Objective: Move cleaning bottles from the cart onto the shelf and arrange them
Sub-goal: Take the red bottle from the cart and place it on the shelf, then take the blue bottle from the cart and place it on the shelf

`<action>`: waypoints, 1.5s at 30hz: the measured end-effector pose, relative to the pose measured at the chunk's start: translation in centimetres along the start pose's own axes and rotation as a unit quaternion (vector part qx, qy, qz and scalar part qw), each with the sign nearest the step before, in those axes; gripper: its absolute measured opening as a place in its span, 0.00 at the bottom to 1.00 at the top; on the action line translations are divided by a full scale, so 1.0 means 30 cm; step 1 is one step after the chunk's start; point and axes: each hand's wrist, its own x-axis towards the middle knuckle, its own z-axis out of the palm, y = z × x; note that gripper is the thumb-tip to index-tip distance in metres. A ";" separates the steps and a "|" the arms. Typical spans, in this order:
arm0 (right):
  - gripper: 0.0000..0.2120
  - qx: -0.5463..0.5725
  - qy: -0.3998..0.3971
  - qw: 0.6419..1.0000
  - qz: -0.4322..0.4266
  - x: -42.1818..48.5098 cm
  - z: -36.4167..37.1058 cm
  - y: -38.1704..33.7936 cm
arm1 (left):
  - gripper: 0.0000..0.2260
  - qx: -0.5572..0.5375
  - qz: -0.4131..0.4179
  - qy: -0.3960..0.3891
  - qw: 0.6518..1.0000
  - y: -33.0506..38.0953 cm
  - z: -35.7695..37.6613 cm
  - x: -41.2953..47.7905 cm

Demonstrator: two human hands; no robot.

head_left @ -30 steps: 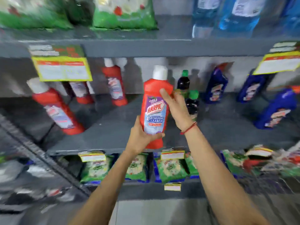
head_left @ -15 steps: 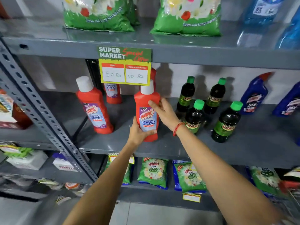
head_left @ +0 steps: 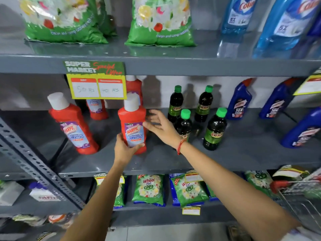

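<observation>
Red Harpic bottle (head_left: 132, 126) stands upright on the middle shelf (head_left: 243, 159), white cap up, label facing out. Left hand (head_left: 124, 148) grasps its lower body from the 7 o'clock side, thumb across the label. Right hand (head_left: 160, 126) released, fingers spread, palm just beside the bottle at its 3 o'clock; contact unclear. Second red bottle (head_left: 73, 126) tilted at 9 o'clock, apart. Green-capped dark bottles (head_left: 215, 129) grouped at 3 o'clock. Price card (head_left: 96, 80) hangs at 11 o'clock.

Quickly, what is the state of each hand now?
Left hand: closed on the red Harpic bottle.
Right hand: open, fingers spread, holding nothing.
</observation>
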 end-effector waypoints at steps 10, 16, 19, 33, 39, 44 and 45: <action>0.11 0.028 0.123 0.990 0.063 -0.510 -0.554 0.124 | 0.10 -0.150 -0.049 0.010 0.987 0.062 0.329 -0.386; 0.23 0.013 0.272 0.948 0.163 -0.938 -0.948 0.238 | 0.10 -0.038 0.114 -0.350 0.929 0.307 0.867 -0.576; 0.15 -0.002 0.335 0.914 0.227 -1.155 -1.092 0.309 | 0.11 0.003 0.161 -0.457 0.875 0.393 1.136 -0.712; 0.10 0.070 0.567 0.672 0.471 -2.005 -1.184 0.821 | 0.17 0.306 0.171 -0.703 0.619 0.178 1.926 -1.432; 0.25 0.128 0.498 0.606 0.606 -2.165 -1.097 1.053 | 0.17 0.397 0.151 -0.736 0.528 -0.009 2.012 -1.611; 0.22 0.117 0.463 0.606 0.636 -2.211 -1.097 1.229 | 0.22 0.448 0.115 -0.744 0.482 -0.174 2.072 -1.685; 0.20 0.114 0.460 0.602 0.643 -2.214 -1.111 1.257 | 0.22 0.455 0.108 -0.743 0.479 -0.206 2.082 -1.701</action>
